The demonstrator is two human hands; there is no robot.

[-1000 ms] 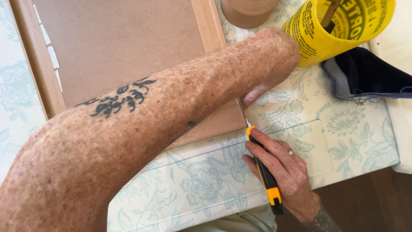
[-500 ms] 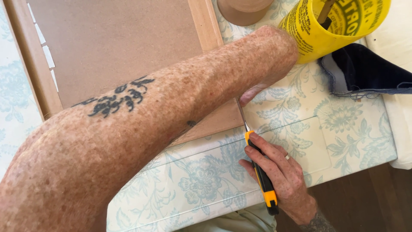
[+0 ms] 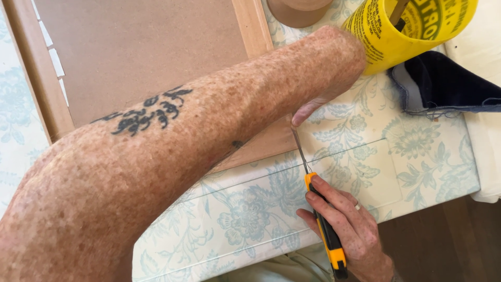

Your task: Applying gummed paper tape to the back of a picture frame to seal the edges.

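My left forearm, with a dark tattoo, crosses the view from the lower left. My left hand [image 3: 334, 78] bears down at the lower right corner of a wooden frame [image 3: 253, 26] with a brown backing board [image 3: 141, 47]. It is mostly hidden behind my own wrist, and one fingertip shows on the floral fabric [image 3: 365, 156]. My right hand [image 3: 349, 230] grips a yellow and black utility knife [image 3: 335, 253]. The knife's thin blade [image 3: 300, 149] lies on the fabric along the frame's right edge, its tip just below that fingertip.
A yellow printed cup [image 3: 396, 36] with a wooden stick in it stands at the upper right, and a dark blue cloth [image 3: 443, 83] lies beside it. A brown round object [image 3: 300, 8] sits at the top edge. Wooden floor [image 3: 443, 240] shows past the table's near corner.
My right hand has drawn the knife a little toward me along the frame's edge. My left arm has stayed pressed in place.
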